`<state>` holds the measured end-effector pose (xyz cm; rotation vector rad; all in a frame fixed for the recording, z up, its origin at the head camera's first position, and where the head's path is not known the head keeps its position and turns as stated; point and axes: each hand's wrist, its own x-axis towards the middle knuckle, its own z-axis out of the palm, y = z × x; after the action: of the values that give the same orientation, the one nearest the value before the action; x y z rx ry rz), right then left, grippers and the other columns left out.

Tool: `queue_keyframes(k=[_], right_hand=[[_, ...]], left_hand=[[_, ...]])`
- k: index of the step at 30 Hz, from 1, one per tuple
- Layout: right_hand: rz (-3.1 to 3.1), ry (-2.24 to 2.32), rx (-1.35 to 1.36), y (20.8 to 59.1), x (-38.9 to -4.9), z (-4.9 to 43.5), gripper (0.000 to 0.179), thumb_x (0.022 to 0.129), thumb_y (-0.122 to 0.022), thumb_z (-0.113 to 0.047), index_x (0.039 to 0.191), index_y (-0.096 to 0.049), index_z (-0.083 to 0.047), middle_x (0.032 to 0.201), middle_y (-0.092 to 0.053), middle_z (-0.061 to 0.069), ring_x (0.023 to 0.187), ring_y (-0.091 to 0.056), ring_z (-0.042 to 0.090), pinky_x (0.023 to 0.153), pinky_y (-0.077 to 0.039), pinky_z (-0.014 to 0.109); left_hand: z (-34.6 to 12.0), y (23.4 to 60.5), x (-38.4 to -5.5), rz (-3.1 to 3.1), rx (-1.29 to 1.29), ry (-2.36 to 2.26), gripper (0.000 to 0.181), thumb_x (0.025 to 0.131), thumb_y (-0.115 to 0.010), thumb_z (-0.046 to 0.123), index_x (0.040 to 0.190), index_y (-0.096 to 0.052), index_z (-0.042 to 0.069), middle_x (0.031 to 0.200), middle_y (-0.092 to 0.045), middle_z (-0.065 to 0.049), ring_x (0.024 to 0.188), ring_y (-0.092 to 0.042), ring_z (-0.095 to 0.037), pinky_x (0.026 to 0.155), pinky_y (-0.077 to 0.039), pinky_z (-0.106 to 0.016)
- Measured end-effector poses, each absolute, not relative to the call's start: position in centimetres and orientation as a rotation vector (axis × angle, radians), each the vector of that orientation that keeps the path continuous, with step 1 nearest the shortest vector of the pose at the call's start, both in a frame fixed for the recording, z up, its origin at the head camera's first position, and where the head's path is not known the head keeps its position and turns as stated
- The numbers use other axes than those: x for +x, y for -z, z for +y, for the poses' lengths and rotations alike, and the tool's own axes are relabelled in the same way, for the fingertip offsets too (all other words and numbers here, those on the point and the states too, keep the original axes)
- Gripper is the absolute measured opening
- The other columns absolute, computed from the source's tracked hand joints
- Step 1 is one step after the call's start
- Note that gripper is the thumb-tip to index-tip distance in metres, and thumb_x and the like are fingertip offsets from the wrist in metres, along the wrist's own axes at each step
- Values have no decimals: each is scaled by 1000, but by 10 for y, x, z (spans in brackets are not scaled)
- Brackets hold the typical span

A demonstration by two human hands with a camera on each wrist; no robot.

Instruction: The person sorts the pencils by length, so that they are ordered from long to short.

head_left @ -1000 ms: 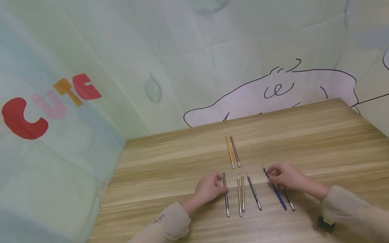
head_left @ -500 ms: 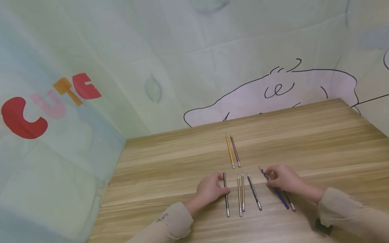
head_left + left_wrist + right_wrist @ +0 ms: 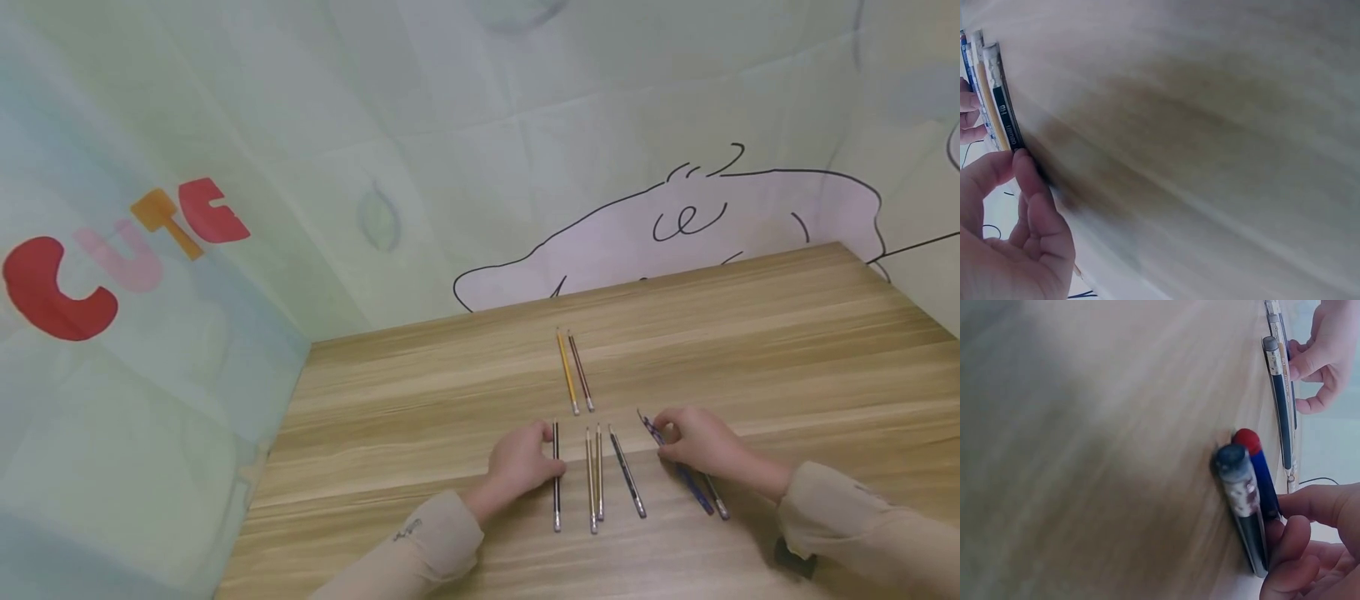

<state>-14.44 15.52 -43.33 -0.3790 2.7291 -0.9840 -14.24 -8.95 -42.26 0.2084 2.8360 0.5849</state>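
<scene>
The left hand (image 3: 521,458) pinches the black pencil (image 3: 557,497), which lies near-to-far, left of the gold pencils (image 3: 590,483). The right hand (image 3: 701,443) pinches the blue pencil (image 3: 694,488) at right, slanting from near right to far left.

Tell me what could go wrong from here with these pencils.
The right hand pinches the red-ended blue pencil close beside a dark pencil, so moving it might nudge or roll that neighbour. The left hand holds the black pencil; shifting it right could knock the two gold pencils lying next along.
</scene>
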Motion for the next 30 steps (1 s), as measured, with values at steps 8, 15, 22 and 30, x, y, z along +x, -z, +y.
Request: queue_keyframes(k=[8, 15, 22, 30], right_hand=[[2720, 994, -375, 433, -146, 153, 33, 67, -67, -4, 99, -59, 5, 59, -55, 0, 48, -48, 9, 44, -41, 21], [2716, 1022, -385, 434, -146, 154, 35, 66, -66, -2, 99, -59, 5, 55, -52, -1, 47, -45, 9, 42, -39, 21], [2689, 1051, -385, 432, -146, 154, 34, 67, -66, -4, 99, -59, 7, 64, -58, 4, 51, -49, 10, 45, -42, 21], [2654, 1117, -383, 429, -151, 154, 30, 68, -63, -3, 95, -60, 8, 73, -65, 10, 57, -56, 11, 49, -46, 21]], left_hand=[[-87, 422, -145, 2804, 168, -585, 35, 64, -73, 25, 92, -58, 10, 78, -60, 1, 61, -47, -12, 52, -36, -23], [-90, 423, -145, 2801, 211, -620, 37, 65, -72, 26, 96, -59, 9, 78, -61, 1, 60, -47, -11, 54, -38, -22], [-94, 421, -142, 2799, 287, -670, 42, 70, -67, 21, 108, -59, 4, 56, -52, 5, 43, -43, -7, 44, -36, -20], [-96, 419, -143, 2824, 304, -833, 40, 73, -62, 16, 112, -58, 5, 78, -69, -3, 49, -50, -2, 42, -38, -18]])
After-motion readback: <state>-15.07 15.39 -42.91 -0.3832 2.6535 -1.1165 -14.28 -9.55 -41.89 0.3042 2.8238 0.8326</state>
